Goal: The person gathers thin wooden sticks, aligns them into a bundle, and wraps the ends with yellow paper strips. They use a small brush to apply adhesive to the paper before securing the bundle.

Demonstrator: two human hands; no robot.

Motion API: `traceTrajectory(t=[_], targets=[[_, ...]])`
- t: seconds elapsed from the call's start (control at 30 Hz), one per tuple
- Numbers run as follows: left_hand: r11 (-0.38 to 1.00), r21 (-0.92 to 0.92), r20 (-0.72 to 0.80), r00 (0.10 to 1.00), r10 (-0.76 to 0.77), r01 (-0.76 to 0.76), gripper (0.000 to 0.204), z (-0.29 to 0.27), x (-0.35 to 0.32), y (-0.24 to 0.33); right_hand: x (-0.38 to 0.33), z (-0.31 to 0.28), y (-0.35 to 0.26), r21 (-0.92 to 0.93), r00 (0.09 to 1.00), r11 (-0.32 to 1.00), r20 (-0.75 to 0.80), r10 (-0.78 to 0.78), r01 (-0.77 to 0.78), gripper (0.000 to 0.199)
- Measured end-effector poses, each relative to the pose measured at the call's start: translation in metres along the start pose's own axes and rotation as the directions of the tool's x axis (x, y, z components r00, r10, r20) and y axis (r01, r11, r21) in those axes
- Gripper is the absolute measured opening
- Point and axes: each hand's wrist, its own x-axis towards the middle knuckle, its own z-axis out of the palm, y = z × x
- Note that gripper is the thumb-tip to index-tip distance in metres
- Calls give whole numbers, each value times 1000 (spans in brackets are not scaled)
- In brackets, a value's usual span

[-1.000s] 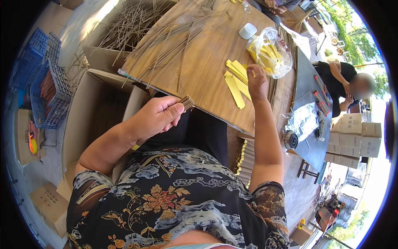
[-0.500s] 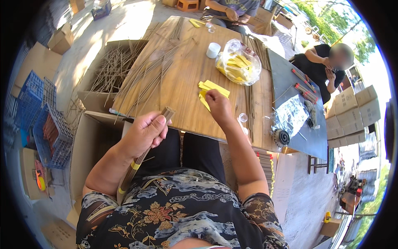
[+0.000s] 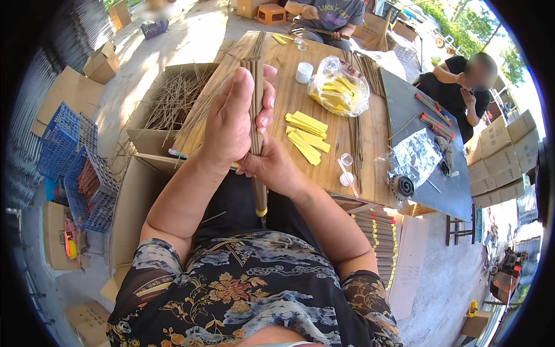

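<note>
Over the table's near edge, both my hands are on a long bundle of thin brown sticks (image 3: 257,95) that looks like incense. It points away from me, its far ends slightly uneven, and a yellow band (image 3: 262,213) circles it close to the near end. My left hand (image 3: 228,124) holds its upper part, thumb along one side and fingertips round the other. Lower down, my right hand (image 3: 270,165) is wrapped about the bundle, and part of its grip is hidden behind the left wrist. Flat yellow paper strips (image 3: 308,130) lie on the wooden table to the right.
A clear bag of yellow strips (image 3: 340,87), a white tub (image 3: 304,72) and loose sticks (image 3: 357,141) are on the table. An open carton of sticks (image 3: 179,98) stands left. Two people sit beyond; crumpled foil (image 3: 417,155) lies on the dark side table.
My right hand has left the yellow strips and now grips the bundle. My left hand has moved up and right with the bundle, which has swung more upright in view.
</note>
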Motion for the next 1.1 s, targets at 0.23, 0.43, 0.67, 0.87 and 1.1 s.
traceTrajectory(t=[0.23, 0.43, 0.67, 0.87, 1.1], targets=[[992, 123, -195, 979, 60, -36, 17, 13, 4, 13, -11, 0, -5, -364, 988, 931, -131, -78, 26, 20], [998, -35, -89, 995, -51, 48, 16, 9, -7, 10, -9, 4, -29, -418, 993, 904, -36, -115, 90, 22], [997, 77, -235, 972, 4, 14, 21, 14, -7, -2, -12, 3, -8, -514, 964, 857, -236, -119, -20, 25], [999, 32, 47, 999, -28, 27, 21, 1, -15, 10, -17, 17, -6, -191, 957, 958, -156, -245, 214, 10], [991, 136, -76, 997, 22, -11, 16, 7, -28, 8, -34, 28, 5, -480, 898, 859, -278, -341, 178, 17]])
